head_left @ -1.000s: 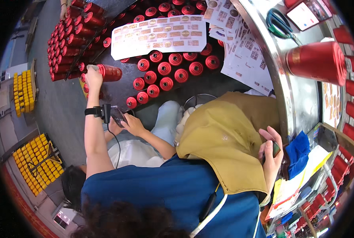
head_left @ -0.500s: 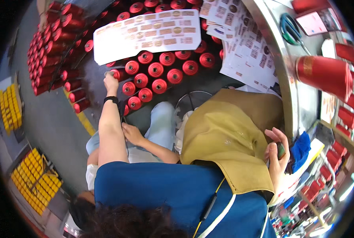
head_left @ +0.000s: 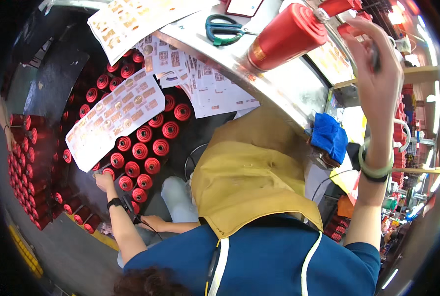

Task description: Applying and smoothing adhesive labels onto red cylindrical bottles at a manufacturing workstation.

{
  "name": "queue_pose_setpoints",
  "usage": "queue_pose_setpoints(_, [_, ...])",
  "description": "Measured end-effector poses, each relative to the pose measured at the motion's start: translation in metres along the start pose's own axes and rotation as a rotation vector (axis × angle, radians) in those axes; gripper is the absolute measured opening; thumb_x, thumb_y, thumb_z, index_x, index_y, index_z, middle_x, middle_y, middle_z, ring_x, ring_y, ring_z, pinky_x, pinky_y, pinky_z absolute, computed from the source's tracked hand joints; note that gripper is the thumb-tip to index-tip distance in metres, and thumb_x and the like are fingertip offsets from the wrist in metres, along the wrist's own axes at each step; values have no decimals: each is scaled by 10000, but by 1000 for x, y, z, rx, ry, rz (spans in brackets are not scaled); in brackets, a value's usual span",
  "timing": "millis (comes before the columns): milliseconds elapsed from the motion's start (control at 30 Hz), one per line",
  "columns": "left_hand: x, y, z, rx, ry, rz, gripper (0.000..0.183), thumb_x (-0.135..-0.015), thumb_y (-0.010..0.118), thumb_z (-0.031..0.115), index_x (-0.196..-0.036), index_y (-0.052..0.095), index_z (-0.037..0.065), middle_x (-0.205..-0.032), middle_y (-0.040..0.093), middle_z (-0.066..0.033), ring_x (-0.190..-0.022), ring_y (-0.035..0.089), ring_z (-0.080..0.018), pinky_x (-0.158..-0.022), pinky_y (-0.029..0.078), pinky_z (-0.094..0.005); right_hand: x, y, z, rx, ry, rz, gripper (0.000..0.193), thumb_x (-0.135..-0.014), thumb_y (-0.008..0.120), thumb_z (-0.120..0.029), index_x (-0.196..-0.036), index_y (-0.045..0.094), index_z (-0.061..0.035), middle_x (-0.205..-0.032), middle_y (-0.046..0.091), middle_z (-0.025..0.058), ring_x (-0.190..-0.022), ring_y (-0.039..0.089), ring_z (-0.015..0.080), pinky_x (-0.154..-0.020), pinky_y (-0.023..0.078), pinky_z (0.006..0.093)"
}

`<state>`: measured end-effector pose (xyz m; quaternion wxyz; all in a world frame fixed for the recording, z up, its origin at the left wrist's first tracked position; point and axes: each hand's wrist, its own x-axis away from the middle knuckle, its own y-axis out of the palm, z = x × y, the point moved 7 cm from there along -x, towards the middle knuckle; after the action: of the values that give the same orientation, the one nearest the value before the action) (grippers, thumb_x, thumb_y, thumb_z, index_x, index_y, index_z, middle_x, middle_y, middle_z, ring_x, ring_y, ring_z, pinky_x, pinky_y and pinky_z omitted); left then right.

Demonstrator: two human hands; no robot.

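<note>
On the left, my left hand (head_left: 104,181), black band at its wrist, is closed around the top of a red bottle (head_left: 109,172) at the edge of a dense group of red bottles (head_left: 140,149). My right hand (head_left: 375,56) is raised at the upper right with its fingers curled. A small dark object (head_left: 376,58) shows in its grasp, too hidden to name. Its fingertips are close to a red piece (head_left: 347,28); whether they touch it I cannot tell. Nearby, a large red bottle (head_left: 286,37) with a stepped shoulder and metal neck stands on the metal bench (head_left: 239,74).
Printed label sheets (head_left: 119,116) lie over the bottles, and more sheets (head_left: 215,91) hang by the bench edge. Green-handled scissors (head_left: 225,30) and a blue cloth (head_left: 328,137) are on the bench side. Another person's hand (head_left: 152,223) is beside my left arm; more red bottles (head_left: 30,167) stand far left.
The view has swung toward the bench on the right. My right hand has risen from beside the apron to near the large bottle. My left hand stays at the same bottle.
</note>
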<state>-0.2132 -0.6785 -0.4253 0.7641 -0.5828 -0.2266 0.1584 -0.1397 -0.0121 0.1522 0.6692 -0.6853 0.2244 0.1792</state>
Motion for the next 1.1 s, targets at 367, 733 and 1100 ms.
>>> queue_pose_setpoints(367, [209,-234,387,1185,881,-139,624,-892,766,22,-1449,488,-12,-1454,533,-152,-1322,538,-254,-1145,407,-415,-24,35,26,-247,-24,-194,85,-941,664,-67,-938,667,18,-977,634,120,-838,619,238,-756,486,358])
queue_pose_setpoints(733, [390,-273,464,1243,1600,-85,832,-665,940,98,-1406,566,44,-1467,468,-181,-1250,554,-320,-985,517,-400,11,23,77,-609,402,-482,379,-1017,661,-337,-1110,720,26,-993,712,61,-870,591,118,-841,480,294])
queue_pose_setpoints(1100, [428,-273,447,1131,1559,-166,645,-714,911,72,-1294,638,-2,-1290,620,-155,-1116,654,-263,-920,547,-353,50,39,98,-703,474,-621,470,-1025,633,-441,-1209,719,-18,-996,683,18,-933,590,72,-823,464,248])
